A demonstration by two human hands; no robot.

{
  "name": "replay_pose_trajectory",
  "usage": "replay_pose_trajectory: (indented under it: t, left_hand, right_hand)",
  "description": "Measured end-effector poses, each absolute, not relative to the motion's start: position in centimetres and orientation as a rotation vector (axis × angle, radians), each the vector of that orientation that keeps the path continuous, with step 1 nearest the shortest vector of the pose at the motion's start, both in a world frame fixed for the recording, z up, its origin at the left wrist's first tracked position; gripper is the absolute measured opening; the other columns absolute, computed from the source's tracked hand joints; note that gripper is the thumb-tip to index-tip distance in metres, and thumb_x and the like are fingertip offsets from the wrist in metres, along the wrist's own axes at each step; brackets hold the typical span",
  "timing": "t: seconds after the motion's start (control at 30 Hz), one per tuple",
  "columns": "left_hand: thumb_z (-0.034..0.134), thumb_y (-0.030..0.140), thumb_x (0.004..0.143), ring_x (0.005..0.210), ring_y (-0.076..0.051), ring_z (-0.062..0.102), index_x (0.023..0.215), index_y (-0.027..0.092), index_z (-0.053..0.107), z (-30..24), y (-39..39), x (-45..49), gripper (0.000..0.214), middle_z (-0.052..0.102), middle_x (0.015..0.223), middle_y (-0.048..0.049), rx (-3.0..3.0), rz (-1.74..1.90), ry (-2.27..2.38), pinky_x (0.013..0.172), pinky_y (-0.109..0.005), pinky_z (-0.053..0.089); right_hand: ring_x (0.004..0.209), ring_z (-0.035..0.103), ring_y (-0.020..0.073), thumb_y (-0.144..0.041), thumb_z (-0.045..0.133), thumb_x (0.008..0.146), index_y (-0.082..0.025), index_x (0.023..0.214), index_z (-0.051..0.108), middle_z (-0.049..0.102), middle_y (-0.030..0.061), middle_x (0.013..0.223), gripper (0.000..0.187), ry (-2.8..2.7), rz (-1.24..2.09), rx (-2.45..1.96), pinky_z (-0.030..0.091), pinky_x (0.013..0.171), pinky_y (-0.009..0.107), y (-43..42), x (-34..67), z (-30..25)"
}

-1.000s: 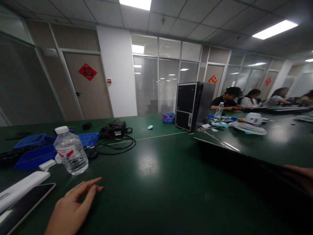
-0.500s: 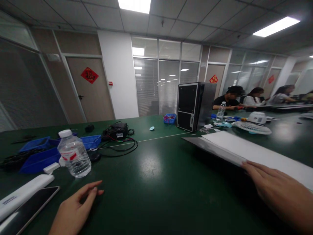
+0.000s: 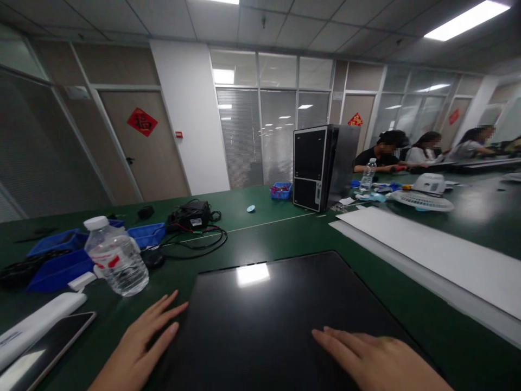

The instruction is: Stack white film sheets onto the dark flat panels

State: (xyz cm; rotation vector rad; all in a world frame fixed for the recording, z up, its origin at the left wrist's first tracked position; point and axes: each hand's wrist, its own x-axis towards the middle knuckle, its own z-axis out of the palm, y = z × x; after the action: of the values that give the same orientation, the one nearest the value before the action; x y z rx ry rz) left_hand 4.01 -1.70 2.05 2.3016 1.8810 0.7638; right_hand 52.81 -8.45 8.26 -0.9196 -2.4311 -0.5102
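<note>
Both hands lie open and flat, gripping nothing: my left hand (image 3: 142, 339) is at the near-left edge of the black panel (image 3: 277, 304), my right hand (image 3: 374, 358) on its near-right surface. The panel lies flat on the green table (image 3: 252, 228), with a water bottle (image 3: 116, 258) to its left. Judged step: steadying the panel. Any shift calls for even palm pressure, clear of the bottle.

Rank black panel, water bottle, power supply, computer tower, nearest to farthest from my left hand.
1. black panel, right against the left hand
2. water bottle, just beyond, leftward
3. power supply, mid-table, with cables
4. computer tower, far back right
</note>
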Motion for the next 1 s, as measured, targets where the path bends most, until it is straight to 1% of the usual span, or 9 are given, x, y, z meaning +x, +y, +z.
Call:
replay_pose_trajectory:
  t: [0.1, 0.2, 0.27, 0.33, 0.43, 0.57, 0.7, 0.8, 1.0]
  left_hand:
    - [0.056, 0.063, 0.090, 0.150, -0.033, 0.040, 0.145, 0.040, 0.053, 1.5, -1.8, 4.5, 0.060, 0.044, 0.162, -0.0033, 2.486, 0.544, 1.929, 0.118, -0.062, 0.037]
    - [0.052, 0.067, 0.090, 0.150, -0.032, 0.039, 0.150, 0.037, 0.046, 1.4, -1.7, 4.5, 0.067, 0.041, 0.163, -0.0048, 2.481, 0.408, 1.992, 0.121, -0.061, 0.032]
    - [0.050, 0.069, 0.090, 0.151, -0.032, 0.037, 0.150, 0.039, 0.044, 1.7, -1.6, 4.5, 0.067, 0.039, 0.163, -0.0037, 2.450, 0.323, 2.041, 0.123, -0.061, 0.028]
    - [0.046, 0.069, 0.092, 0.152, -0.031, 0.034, 0.150, 0.042, 0.044, 2.4, -1.5, 4.5, 0.064, 0.039, 0.164, -0.0023, 2.395, 0.259, 2.104, 0.124, -0.062, 0.025]
    - [0.041, 0.068, 0.094, 0.153, -0.033, 0.030, 0.149, 0.044, 0.045, 3.3, -1.2, 4.6, 0.060, 0.039, 0.164, -0.0041, 2.308, 0.202, 2.207, 0.123, -0.066, 0.023]
    - [0.042, 0.068, 0.092, 0.148, -0.039, 0.040, 0.147, 0.035, 0.051, 3.5, -0.6, 3.8, 0.065, 0.049, 0.158, -0.0121, 2.228, 0.239, 2.328, 0.119, -0.067, 0.031]
    - [0.044, 0.066, 0.091, 0.138, -0.036, 0.057, 0.133, 0.027, 0.069, 2.4, 0.0, 2.0, 0.062, 0.066, 0.144, -0.0125, 2.284, 0.359, 2.312, 0.122, -0.063, 0.032]
    - [0.049, 0.065, 0.090, 0.134, -0.034, 0.061, 0.122, 0.026, 0.076, 1.5, 0.0, 1.0, 0.057, 0.072, 0.135, -0.0096, 2.343, 0.426, 2.229, 0.123, -0.059, 0.034]
    - [0.049, 0.068, 0.090, 0.145, -0.032, 0.047, 0.138, 0.021, 0.064, -0.8, -0.4, 0.4, 0.069, 0.054, 0.155, -0.0082, 2.427, 0.518, 2.112, 0.121, -0.054, 0.037]
  right_hand:
    - [0.092, 0.075, 0.0275, -0.052, 0.057, 0.098, -0.023, 0.127, 0.069, 0.078, 0.0088, 0.114, 0.043, -2.386, -0.482, -1.190, 0.063, 0.076, 0.041, -3.6, 54.6, 9.4]
    - [0.116, 0.067, 0.0364, -0.049, 0.049, 0.100, -0.015, 0.131, 0.067, 0.069, 0.0196, 0.130, 0.049, -2.255, -0.476, -1.680, 0.054, 0.098, 0.054, 3.2, 59.3, 9.5]
    - [0.136, 0.050, 0.0437, -0.048, 0.049, 0.098, -0.007, 0.145, 0.053, 0.051, 0.0284, 0.149, 0.063, -1.991, -0.567, -2.075, 0.043, 0.107, 0.060, 7.0, 63.3, 8.5]
    - [0.149, 0.030, 0.0448, -0.056, 0.040, 0.099, -0.006, 0.157, 0.035, 0.033, 0.0294, 0.161, 0.076, -1.699, -0.486, -2.392, 0.029, 0.115, 0.066, 9.1, 67.1, 6.8]
    - [0.139, 0.043, 0.0495, -0.070, 0.024, 0.098, -0.008, 0.156, 0.038, 0.046, 0.0324, 0.150, 0.086, -1.510, -0.189, -2.607, 0.035, 0.103, 0.075, 9.7, 70.9, 4.5]
    - [0.124, 0.056, 0.0469, -0.062, 0.024, 0.100, -0.013, 0.148, 0.050, 0.058, 0.0292, 0.137, 0.073, -1.618, -0.194, -2.570, 0.044, 0.094, 0.068, 9.2, 71.9, 3.8]
    - [0.117, 0.060, 0.0401, -0.032, 0.031, 0.101, -0.010, 0.141, 0.056, 0.063, 0.0273, 0.128, 0.052, -1.803, -0.264, -2.476, 0.050, 0.088, 0.053, 9.3, 70.1, 4.7]
    - [0.110, 0.065, 0.0348, -0.013, 0.032, 0.096, -0.014, 0.130, 0.064, 0.067, 0.0223, 0.121, 0.047, -1.919, -0.296, -2.400, 0.051, 0.081, 0.044, 9.1, 68.3, 5.5]
    - [0.093, 0.069, 0.0294, -0.022, 0.042, 0.097, -0.018, 0.104, 0.072, 0.073, 0.0145, 0.104, 0.031, -2.124, -0.348, -2.179, 0.046, 0.073, 0.037, 6.8, 63.6, 8.0]
